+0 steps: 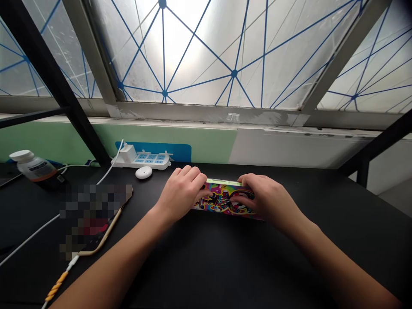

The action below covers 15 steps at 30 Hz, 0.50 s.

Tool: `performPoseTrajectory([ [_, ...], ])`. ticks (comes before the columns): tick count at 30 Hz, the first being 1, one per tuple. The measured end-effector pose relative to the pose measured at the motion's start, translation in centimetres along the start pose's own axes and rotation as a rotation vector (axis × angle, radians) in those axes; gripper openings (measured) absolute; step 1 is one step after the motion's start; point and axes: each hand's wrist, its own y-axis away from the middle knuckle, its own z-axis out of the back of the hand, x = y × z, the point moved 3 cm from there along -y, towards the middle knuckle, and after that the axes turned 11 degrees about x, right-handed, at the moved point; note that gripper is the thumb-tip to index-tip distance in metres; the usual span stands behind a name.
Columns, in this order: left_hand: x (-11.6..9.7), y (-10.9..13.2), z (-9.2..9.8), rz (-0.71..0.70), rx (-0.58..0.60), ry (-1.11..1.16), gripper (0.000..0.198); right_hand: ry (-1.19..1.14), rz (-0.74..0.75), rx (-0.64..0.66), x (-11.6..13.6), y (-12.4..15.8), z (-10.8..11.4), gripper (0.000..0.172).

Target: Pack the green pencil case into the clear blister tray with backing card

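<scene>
A long, narrow box [222, 199] printed in bright, many-coloured cartoon patterns stands on the black desk, with a pale strip along its top edge. My left hand [185, 191] grips its left end, thumb on the near face and fingers over the back. At the other end, my right hand [262, 195] holds it the same way, thumb across the printed face. The fingertips behind the box are hidden. What the box contains cannot be seen.
Left on the black desk [206, 266] lies a blurred tablet or phone [106, 234] with a plugged-in cable [58, 283]. Behind it are a white power strip [144, 159], a round white case [143, 172] and a white-capped bottle [34, 167]. Black metal posts [77, 124] flank the desk; a frosted window is behind.
</scene>
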Motion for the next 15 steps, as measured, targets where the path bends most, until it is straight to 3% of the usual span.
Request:
performPoseTrajectory([
  [5, -1.2, 0.3, 0.3, -0.163, 0.071, -0.005, 0.020, 0.212, 0.200, 0.017, 3.7, 0.8, -0.4, 0.007],
  [8, -1.9, 0.3, -0.6, -0.211, 0.148, 0.195, 0.032, 0.240, 0.272, 0.074, 5.1, 0.8, -1.6, 0.018],
  [12, -1.0, 0.2, -1.2, -0.107, 0.203, 0.331, 0.041, 0.118, 0.356, 0.166, 5.8, 0.6, -2.6, 0.025],
  [15, 0.6, 0.4, -1.8, -0.010, 0.251, 0.348, 0.050, -0.025, 0.377, 0.227, 5.5, 0.5, -2.6, 0.017],
])
